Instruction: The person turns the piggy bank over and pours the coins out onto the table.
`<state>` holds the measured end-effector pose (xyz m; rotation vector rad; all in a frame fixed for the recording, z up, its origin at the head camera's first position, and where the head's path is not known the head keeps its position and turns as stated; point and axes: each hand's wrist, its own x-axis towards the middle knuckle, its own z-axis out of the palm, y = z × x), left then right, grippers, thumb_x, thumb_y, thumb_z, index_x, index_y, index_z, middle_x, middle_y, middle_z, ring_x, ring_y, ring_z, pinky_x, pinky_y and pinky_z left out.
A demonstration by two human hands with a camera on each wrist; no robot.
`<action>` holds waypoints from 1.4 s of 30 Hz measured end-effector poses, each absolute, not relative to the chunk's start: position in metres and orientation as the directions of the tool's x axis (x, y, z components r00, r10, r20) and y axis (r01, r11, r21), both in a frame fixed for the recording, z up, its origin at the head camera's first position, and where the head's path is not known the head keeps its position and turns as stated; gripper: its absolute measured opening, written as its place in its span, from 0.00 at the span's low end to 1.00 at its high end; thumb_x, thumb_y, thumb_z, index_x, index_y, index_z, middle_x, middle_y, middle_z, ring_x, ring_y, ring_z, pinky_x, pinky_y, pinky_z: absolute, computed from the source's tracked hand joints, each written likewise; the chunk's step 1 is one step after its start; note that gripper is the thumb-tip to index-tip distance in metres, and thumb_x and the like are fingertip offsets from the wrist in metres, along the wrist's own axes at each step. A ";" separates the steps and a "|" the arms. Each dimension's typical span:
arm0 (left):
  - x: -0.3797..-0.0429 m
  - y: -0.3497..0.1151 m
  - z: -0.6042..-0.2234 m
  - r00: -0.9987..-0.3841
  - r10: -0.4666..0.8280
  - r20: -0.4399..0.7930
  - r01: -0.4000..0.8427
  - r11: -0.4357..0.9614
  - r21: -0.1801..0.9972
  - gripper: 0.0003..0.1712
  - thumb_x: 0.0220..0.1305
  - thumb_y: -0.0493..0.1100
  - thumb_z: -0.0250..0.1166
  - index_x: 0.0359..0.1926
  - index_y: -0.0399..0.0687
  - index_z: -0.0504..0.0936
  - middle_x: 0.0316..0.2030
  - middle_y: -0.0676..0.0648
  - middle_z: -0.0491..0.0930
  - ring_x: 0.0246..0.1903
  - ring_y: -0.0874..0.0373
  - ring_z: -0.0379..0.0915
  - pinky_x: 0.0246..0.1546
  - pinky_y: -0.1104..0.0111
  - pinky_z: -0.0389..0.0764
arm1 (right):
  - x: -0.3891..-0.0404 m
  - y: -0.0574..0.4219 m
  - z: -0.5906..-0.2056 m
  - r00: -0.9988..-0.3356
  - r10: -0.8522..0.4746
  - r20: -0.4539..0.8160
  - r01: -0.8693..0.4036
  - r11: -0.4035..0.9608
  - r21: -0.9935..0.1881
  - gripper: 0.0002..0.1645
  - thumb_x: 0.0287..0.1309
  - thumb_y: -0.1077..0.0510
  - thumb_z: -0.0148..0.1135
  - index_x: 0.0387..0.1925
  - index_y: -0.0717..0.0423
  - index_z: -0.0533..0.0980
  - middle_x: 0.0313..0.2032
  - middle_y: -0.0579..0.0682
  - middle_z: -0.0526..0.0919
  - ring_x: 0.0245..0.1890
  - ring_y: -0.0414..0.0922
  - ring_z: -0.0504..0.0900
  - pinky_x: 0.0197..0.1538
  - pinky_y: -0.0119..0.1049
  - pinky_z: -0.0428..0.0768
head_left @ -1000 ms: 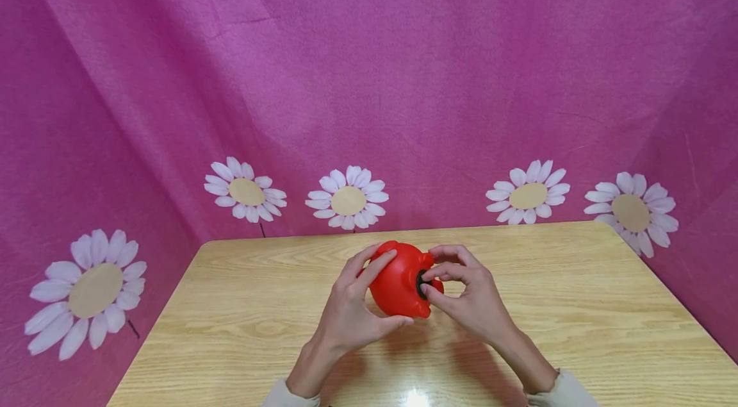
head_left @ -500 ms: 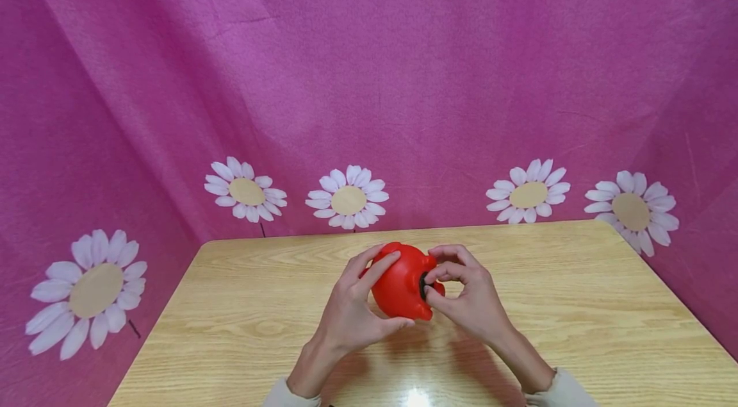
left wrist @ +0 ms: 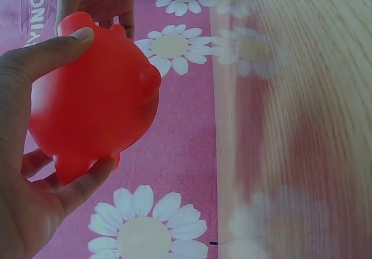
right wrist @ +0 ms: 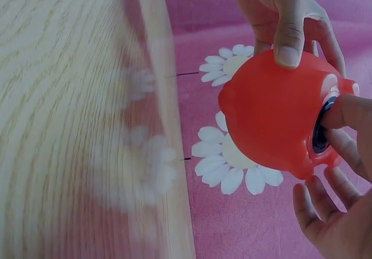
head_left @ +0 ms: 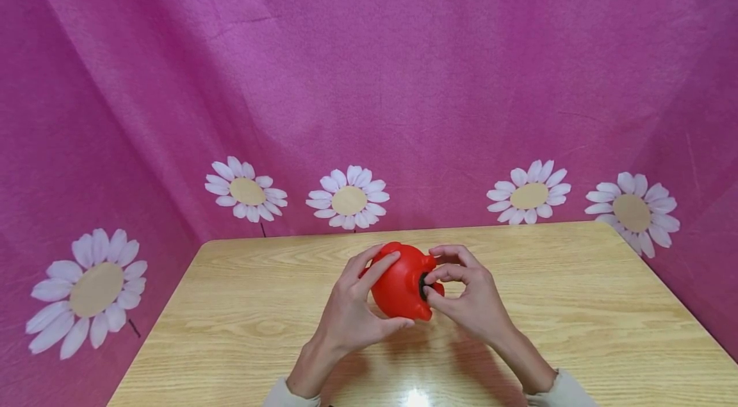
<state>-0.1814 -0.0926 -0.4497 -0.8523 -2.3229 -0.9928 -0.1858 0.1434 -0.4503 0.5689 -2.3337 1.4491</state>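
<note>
A round, glossy red piggy bank [head_left: 398, 285] is held on its side just above the table, its stubby feet facing right. My left hand [head_left: 353, 314] grips its body from the left, the thumb on the near side and the fingers over the far side. A black round stopper [right wrist: 318, 136] sits in its underside, between the feet. The thumb and index finger of my right hand [head_left: 475, 298] pinch at this stopper, and the other fingers lie near the feet. In the left wrist view, the piggy bank [left wrist: 96, 105] hides most of my right hand [left wrist: 110, 3].
A light wood-grain table [head_left: 242, 317] lies under both hands, with a glossy reflection near its front. Pink cloth [head_left: 403, 86] printed with white daisies hangs behind the table and along its sides.
The piggy bank has shifted very slightly to the right, and my right fingertips have moved a little with the stopper. Both hands keep their hold.
</note>
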 end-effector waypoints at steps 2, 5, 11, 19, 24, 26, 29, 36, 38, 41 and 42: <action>-0.182 -0.092 -0.450 -0.699 0.360 0.618 0.697 0.540 0.473 0.55 0.41 0.51 0.91 0.73 0.60 0.77 0.70 0.45 0.75 0.68 0.48 0.74 0.55 0.57 0.91 | -0.186 0.143 -0.450 -0.868 -0.156 0.472 -0.493 0.399 -0.773 0.14 0.52 0.70 0.78 0.30 0.46 0.87 0.58 0.51 0.83 0.54 0.51 0.86 0.52 0.33 0.89; -0.182 -0.092 -0.450 -0.703 0.368 0.609 0.697 0.527 0.486 0.54 0.43 0.51 0.91 0.73 0.61 0.77 0.71 0.46 0.75 0.69 0.49 0.74 0.56 0.58 0.91 | -0.185 0.143 -0.450 -0.873 -0.147 0.465 -0.483 0.391 -0.783 0.14 0.52 0.70 0.77 0.28 0.46 0.86 0.58 0.50 0.82 0.55 0.51 0.85 0.52 0.34 0.89; -0.182 -0.092 -0.451 -0.700 0.374 0.609 0.701 0.520 0.487 0.56 0.41 0.51 0.91 0.74 0.61 0.77 0.71 0.46 0.75 0.68 0.48 0.74 0.55 0.58 0.91 | -0.184 0.142 -0.449 -0.878 -0.132 0.460 -0.471 0.400 -0.786 0.19 0.50 0.72 0.75 0.26 0.42 0.85 0.58 0.47 0.82 0.59 0.48 0.81 0.54 0.35 0.87; -0.182 -0.091 -0.453 -0.694 0.375 0.614 0.708 0.509 0.489 0.57 0.41 0.50 0.91 0.74 0.62 0.76 0.71 0.46 0.75 0.68 0.48 0.74 0.54 0.58 0.91 | -0.184 0.142 -0.448 -0.880 -0.120 0.459 -0.463 0.425 -0.777 0.20 0.48 0.71 0.73 0.23 0.40 0.84 0.57 0.47 0.83 0.60 0.46 0.79 0.55 0.36 0.86; -0.182 -0.092 -0.453 -0.687 0.367 0.627 0.712 0.512 0.480 0.56 0.40 0.51 0.91 0.74 0.61 0.77 0.71 0.45 0.75 0.68 0.47 0.74 0.54 0.57 0.91 | -0.184 0.142 -0.448 -0.882 -0.116 0.457 -0.460 0.428 -0.778 0.19 0.49 0.71 0.75 0.24 0.40 0.86 0.57 0.46 0.83 0.59 0.46 0.80 0.54 0.37 0.86; -0.182 -0.092 -0.452 -0.685 0.362 0.632 0.712 0.517 0.476 0.56 0.40 0.51 0.91 0.73 0.61 0.77 0.71 0.45 0.75 0.68 0.47 0.74 0.54 0.57 0.91 | -0.184 0.142 -0.448 -0.882 -0.116 0.457 -0.460 0.426 -0.779 0.18 0.50 0.71 0.76 0.25 0.41 0.87 0.57 0.46 0.83 0.59 0.46 0.80 0.53 0.37 0.86; -0.182 -0.092 -0.452 -0.691 0.362 0.626 0.707 0.519 0.480 0.55 0.42 0.51 0.91 0.73 0.62 0.77 0.71 0.46 0.75 0.69 0.48 0.74 0.55 0.57 0.91 | -0.184 0.142 -0.449 -0.880 -0.116 0.460 -0.463 0.427 -0.777 0.18 0.50 0.71 0.76 0.25 0.41 0.87 0.58 0.46 0.83 0.58 0.46 0.80 0.52 0.37 0.86; -0.181 -0.092 -0.451 -0.701 0.371 0.609 0.703 0.503 0.504 0.54 0.43 0.51 0.90 0.74 0.62 0.76 0.71 0.47 0.75 0.69 0.49 0.73 0.55 0.58 0.91 | -0.184 0.141 -0.449 -0.880 -0.113 0.460 -0.460 0.438 -0.772 0.20 0.50 0.71 0.74 0.22 0.38 0.84 0.57 0.45 0.83 0.59 0.45 0.79 0.54 0.39 0.86; -0.181 -0.091 -0.451 -0.700 0.373 0.609 0.705 0.501 0.503 0.55 0.43 0.50 0.90 0.74 0.62 0.76 0.71 0.46 0.75 0.68 0.49 0.74 0.55 0.58 0.91 | -0.183 0.140 -0.448 -0.883 -0.109 0.457 -0.455 0.443 -0.773 0.21 0.49 0.71 0.74 0.21 0.38 0.84 0.57 0.45 0.82 0.60 0.46 0.79 0.54 0.39 0.86; -0.181 -0.091 -0.452 -0.695 0.377 0.612 0.709 0.500 0.497 0.56 0.42 0.50 0.91 0.74 0.62 0.76 0.71 0.46 0.74 0.68 0.48 0.74 0.54 0.59 0.91 | -0.183 0.140 -0.448 -0.885 -0.103 0.454 -0.448 0.452 -0.771 0.21 0.49 0.71 0.73 0.20 0.38 0.83 0.57 0.45 0.82 0.61 0.46 0.78 0.54 0.41 0.86; -0.181 -0.091 -0.452 -0.693 0.378 0.614 0.711 0.501 0.494 0.56 0.41 0.50 0.91 0.74 0.61 0.76 0.71 0.46 0.74 0.68 0.48 0.74 0.54 0.58 0.91 | -0.183 0.140 -0.448 -0.885 -0.100 0.455 -0.448 0.456 -0.769 0.21 0.49 0.71 0.73 0.20 0.38 0.83 0.57 0.45 0.82 0.61 0.46 0.78 0.54 0.42 0.86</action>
